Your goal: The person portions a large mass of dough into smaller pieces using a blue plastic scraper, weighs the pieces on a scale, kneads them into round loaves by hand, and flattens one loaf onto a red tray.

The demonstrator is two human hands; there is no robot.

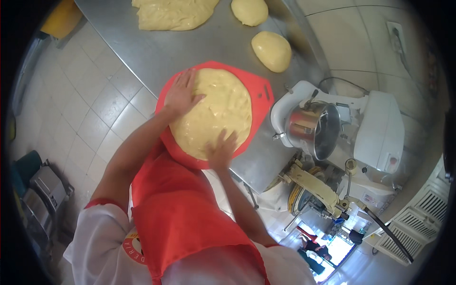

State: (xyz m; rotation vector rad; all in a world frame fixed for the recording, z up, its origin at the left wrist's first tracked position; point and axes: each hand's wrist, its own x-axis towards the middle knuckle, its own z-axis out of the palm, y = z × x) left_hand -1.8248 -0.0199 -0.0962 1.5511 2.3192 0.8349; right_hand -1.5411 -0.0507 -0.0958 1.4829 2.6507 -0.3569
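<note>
A wide round slab of pale yellow dough (218, 107) fills most of a red plate (260, 90) that has slots in its right-hand corner. The plate lies at the near edge of the steel table. My left hand (183, 93) is open, lying across the dough's upper left edge and the plate's rim, thumb out over the dough. On the dough's lower right edge rests my right hand (222, 151), open with its fingers stretched forward. Neither hand grips anything. The dough's top looks shiny and dimpled.
Farther along the steel table (213, 47) lie a large dough mass (175, 13) and two dough balls, one (249, 10) behind the other (271, 51). To the right stand a white mixer (380, 130) with a steel bowl (311, 128) and a lever-operated dough divider (318, 190).
</note>
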